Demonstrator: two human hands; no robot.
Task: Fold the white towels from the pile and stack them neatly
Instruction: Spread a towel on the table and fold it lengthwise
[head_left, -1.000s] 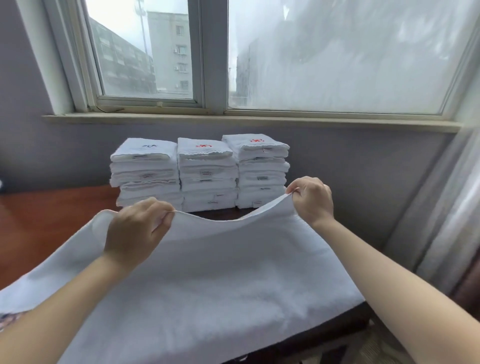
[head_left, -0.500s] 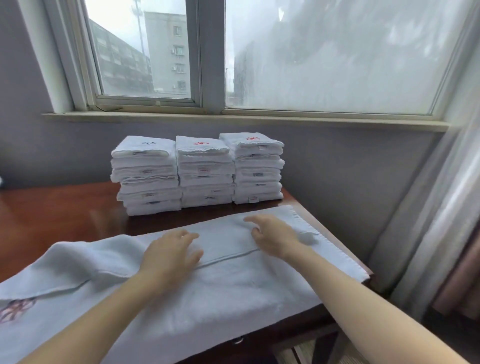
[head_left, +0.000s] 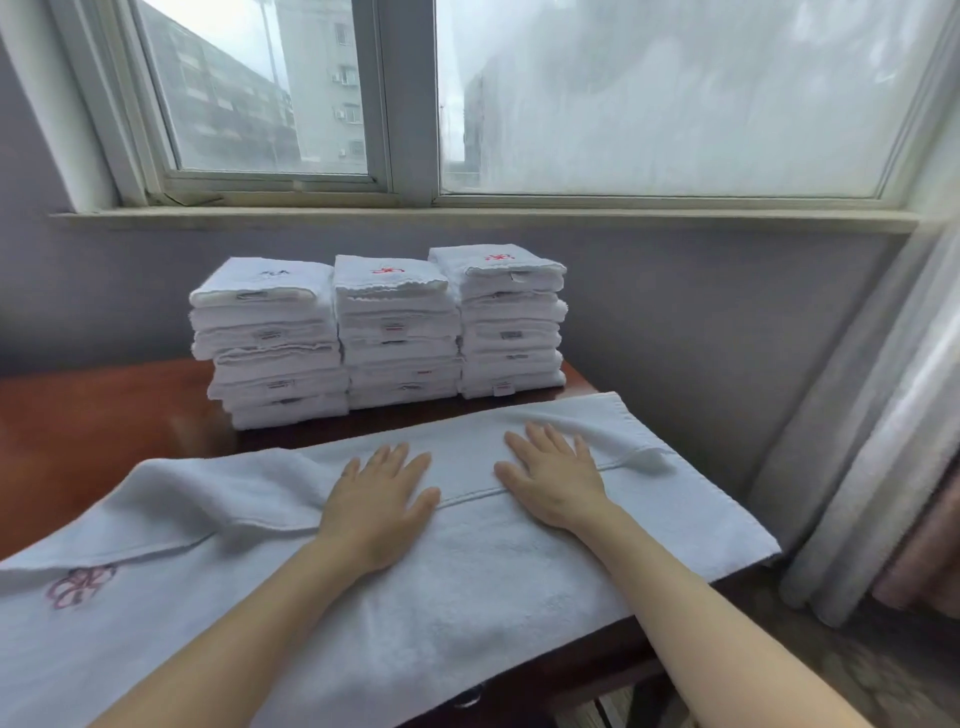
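Note:
A long white towel (head_left: 467, 587) lies across the wooden table (head_left: 93, 415), folded lengthwise, its near part hanging over the front edge. A pink embroidered flower (head_left: 78, 584) shows at its left end. My left hand (head_left: 379, 499) and my right hand (head_left: 553, 480) both rest flat on the towel, fingers straight and spread, along the folded edge. Behind them stand three stacks of folded white towels: left stack (head_left: 270, 343), middle stack (head_left: 397, 332) and right stack (head_left: 511, 322).
The table backs onto a grey wall under a window sill (head_left: 467, 218). Pale curtains (head_left: 883, 441) hang at the right, close to the table's right end. The floor (head_left: 857, 680) shows below them.
One second ago both hands pinched the towel's far edge and lifted it. They laid it down toward me, let go, and now press flat on the fold, a little farther apart.

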